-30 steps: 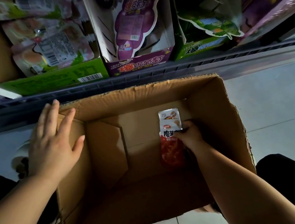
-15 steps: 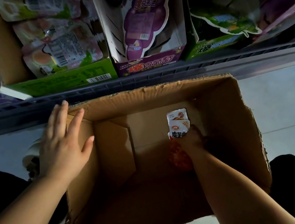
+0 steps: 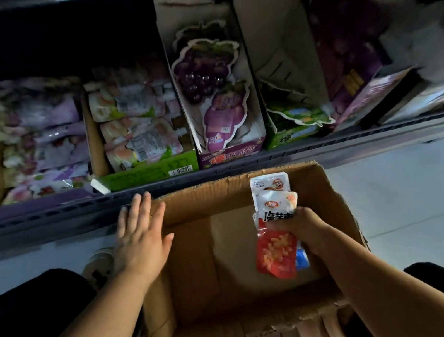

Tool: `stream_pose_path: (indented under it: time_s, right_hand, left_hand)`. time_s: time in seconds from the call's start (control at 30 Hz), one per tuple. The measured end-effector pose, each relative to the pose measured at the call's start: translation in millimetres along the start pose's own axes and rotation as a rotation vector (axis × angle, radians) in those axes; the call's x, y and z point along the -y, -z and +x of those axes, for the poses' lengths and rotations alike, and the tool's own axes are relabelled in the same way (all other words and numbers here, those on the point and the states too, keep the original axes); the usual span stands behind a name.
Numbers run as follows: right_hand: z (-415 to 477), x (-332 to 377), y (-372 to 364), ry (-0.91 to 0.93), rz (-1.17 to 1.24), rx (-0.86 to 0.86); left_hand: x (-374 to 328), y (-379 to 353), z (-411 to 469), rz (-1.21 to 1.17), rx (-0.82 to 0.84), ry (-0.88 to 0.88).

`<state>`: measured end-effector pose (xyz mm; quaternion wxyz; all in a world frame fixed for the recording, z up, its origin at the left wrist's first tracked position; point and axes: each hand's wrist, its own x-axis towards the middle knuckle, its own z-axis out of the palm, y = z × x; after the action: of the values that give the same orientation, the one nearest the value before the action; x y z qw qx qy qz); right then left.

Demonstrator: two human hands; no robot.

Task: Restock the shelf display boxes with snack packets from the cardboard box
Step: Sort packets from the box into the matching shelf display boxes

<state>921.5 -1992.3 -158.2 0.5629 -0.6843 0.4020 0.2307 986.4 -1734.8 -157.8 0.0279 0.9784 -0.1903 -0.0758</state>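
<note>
Several snack packets (image 3: 276,250) sit bunched in the right hand (image 3: 305,228), fingers curled round them, over the open cardboard box (image 3: 210,193) near its right wall. The left hand (image 3: 139,241), fingers straight and spread, lies flat on the box's left rim. Beyond the far rim, display boxes (image 3: 151,174) line the shelf (image 3: 301,156) edge.

Head view, looking steeply down, close over cardboard box (image 3: 248,193)
</note>
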Motion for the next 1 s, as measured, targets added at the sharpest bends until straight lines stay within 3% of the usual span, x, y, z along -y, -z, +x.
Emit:
stream_pose_path:
  time_s: [0.1, 0.17, 0.23, 0.3, 0.5, 0.6, 0.77, 1.0]
  right_hand:
    - [-40.4, 30.6, 2.7, 0.146, 0.065, 0.056]
    - [-70.0, 52.4, 3.9, 0.261, 0.109, 0.11]
    - [-100.5, 73.0, 4.4, 0.355, 0.152, 0.166]
    - [-128.7, 90.7, 4.4, 0.425, 0.194, 0.192]
    - [-185.1, 119.9, 10.0, 0.589, 0.218, 0.193]
    - [-192.5, 133.6, 2.4, 0.658, 0.188, 0.176]
    - [-184.5, 162.3, -4.9, 0.762, 0.251, 0.004]
    - [-165.8, 175.9, 3.7, 0.763, 0.227, -0.058]
  left_hand:
    - [-31.1, 38.5, -1.8, -0.227, 0.027, 0.102]
    - [-53.5, 74.4, -3.5, -0.528, 0.094, 0.139]
    - [-70.7, 113.9, -8.8, -0.933, 0.192, 0.116]
    - [-79.1, 142.9, -18.7, -1.139, 0.291, 0.042]
    - [-78.6, 191.0, -43.6, -1.331, 0.208, -0.064]
    - [-81.9, 200.7, -39.9, -1.437, 0.122, -0.007]
    - [-78.5, 208.8, -15.6, -1.562, -0.086, 0.12]
    - [-81.7, 208.3, 0.6, -1.558, -0.138, 0.171]
